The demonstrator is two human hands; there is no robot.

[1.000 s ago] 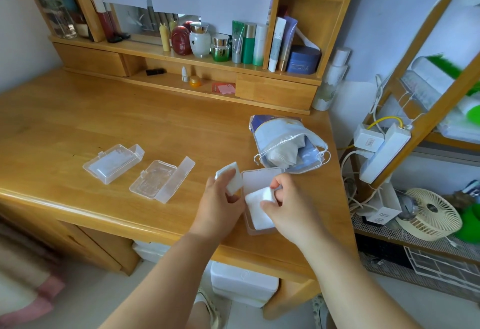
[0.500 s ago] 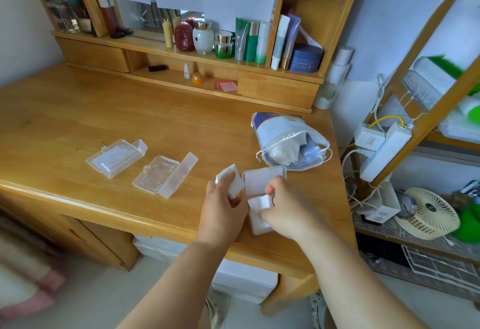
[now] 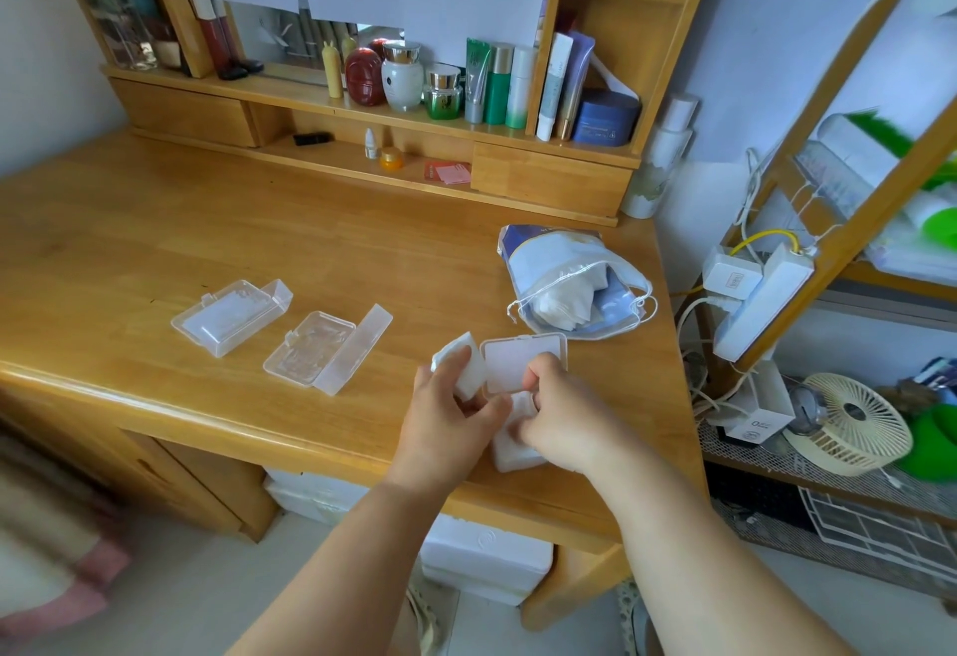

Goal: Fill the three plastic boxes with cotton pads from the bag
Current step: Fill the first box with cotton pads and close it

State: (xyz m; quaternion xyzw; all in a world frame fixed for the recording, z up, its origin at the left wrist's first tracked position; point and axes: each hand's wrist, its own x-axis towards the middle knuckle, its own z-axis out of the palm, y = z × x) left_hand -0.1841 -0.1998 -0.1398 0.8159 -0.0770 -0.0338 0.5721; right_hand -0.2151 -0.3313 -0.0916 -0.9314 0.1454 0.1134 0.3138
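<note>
I see one wooden desk point(image 3: 155, 241), and everything for the job sits on its near-right part. The largest loose thing is the one bag point(image 3: 564, 282), lying on its side close to the desk's right edge, its mouth open toward me with white pads showing inside.

I count three clear boxes, all with lids open. The left box point(image 3: 230, 316) and the middle box point(image 3: 316, 352) lie side by side, apart from each other, a little back from the front edge; I cannot tell if either holds pads. The third box point(image 3: 520, 443) is at the front edge near the right corner, just in front of the bag, its lid point(image 3: 518, 360) flipped back and white pads lying in its tray.

My two hands meet over that box. The left hand point(image 3: 445, 427) grasps one small stack of pads point(image 3: 466, 365), pinched between thumb and fingers just left of the lid. The right hand point(image 3: 564, 422) is curled over the tray, fingertips pressing on the pads in it.
</note>
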